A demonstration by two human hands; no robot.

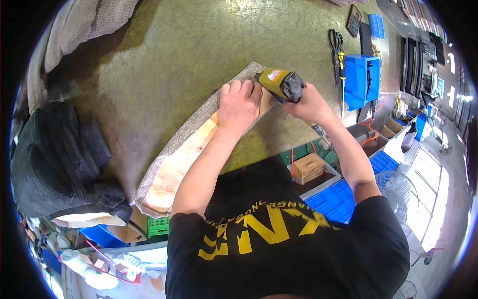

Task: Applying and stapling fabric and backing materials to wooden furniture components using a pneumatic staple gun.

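A long, curved wooden panel (180,160) lies slantwise on the worktable, its bare pale wood facing up. Grey fabric (185,123) wraps over its far edge and its ends. My left hand (240,105) is closed on the panel near its far right end, fingers bent over the fabric edge. In my right hand (312,104) is a yellow and black staple gun (280,82), gripped by its handle. The gun's nose meets the panel's far right end, just right of my left fingers. My left hand and the gun's body hide part of that end.
Dark grey fabric (55,162) is heaped at the left, with lighter grey fabric (82,30) behind it. At the right stand a blue bin (356,82), black scissors (334,41) and a yellow-black hand tool (342,65). Blue crates (332,200) and a fan (396,189) are at the lower right.
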